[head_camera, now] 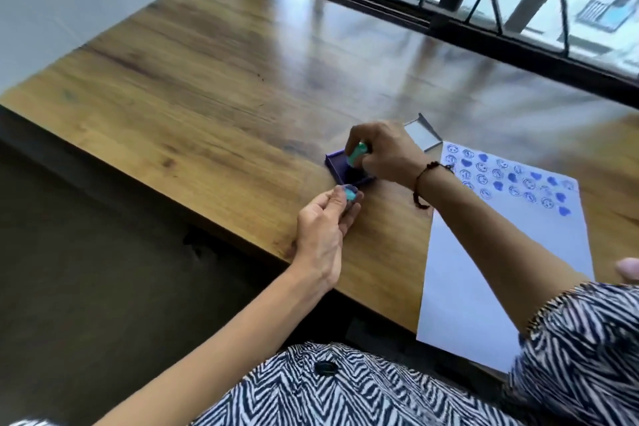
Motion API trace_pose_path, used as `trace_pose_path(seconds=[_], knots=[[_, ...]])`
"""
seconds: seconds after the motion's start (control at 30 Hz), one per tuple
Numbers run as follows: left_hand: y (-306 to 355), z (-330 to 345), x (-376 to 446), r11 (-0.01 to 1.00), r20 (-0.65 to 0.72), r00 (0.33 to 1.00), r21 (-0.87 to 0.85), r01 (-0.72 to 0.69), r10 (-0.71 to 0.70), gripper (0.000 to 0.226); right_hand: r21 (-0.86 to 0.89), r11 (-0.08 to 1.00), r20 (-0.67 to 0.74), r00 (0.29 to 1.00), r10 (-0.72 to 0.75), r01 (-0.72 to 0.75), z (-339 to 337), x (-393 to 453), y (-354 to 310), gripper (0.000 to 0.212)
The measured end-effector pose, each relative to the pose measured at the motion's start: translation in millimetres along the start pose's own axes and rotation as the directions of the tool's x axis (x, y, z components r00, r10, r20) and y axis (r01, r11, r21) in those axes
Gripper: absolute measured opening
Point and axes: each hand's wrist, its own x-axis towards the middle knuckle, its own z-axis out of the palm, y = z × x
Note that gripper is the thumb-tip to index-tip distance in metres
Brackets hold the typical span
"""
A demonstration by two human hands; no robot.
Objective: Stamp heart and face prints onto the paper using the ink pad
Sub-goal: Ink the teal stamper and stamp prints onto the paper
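A purple ink pad lies open on the wooden table. My right hand grips a teal stamp and holds it down on the pad. Just in front of the pad, my left hand pinches a second teal stamp with its inked blue face turned up. A white sheet of paper lies to the right, its far end covered with several blue heart and smiley prints.
The ink pad's lid lies open behind my right hand, next to the paper's far corner. A window with black bars runs along the table's far side. The table's near edge drops to a dark floor at left.
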Motion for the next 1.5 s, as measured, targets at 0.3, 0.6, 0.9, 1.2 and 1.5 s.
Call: trace_pose_path(seconds=[0.3,0.6,0.9,1.2,1.5], knots=[[-2,0,2,1.0,0.0,1.0,-0.008,-0.021,0.021,0.015,-0.056,0.998,-0.052,0.998,-0.028,0.025,0,-2,1,0.021],[-3,-1,0,0.999,-0.004,0.999,-0.001,-0.04,0.04,0.016,-0.228,0.969,0.066,0.994,-0.087,0.1,1,-3,-7,0.021],[-3,0,-1,0.997,-0.007,0.999,0.052,-0.053,0.054,0.016,-0.234,0.97,0.033,0.998,-0.062,0.068,6,-5,-3,0.02],[-12,18,-5,0.966,0.113,0.989,0.232,-0.115,0.091,0.017,0.487,0.859,-0.321,0.881,0.347,-0.161,-23,-42,28,0.011],[-89,107,-1,0.599,0.555,0.831,0.674,-0.432,-0.024,0.017,0.175,0.823,-0.441,0.704,0.556,-0.54,-62,-134,122,0.02]])
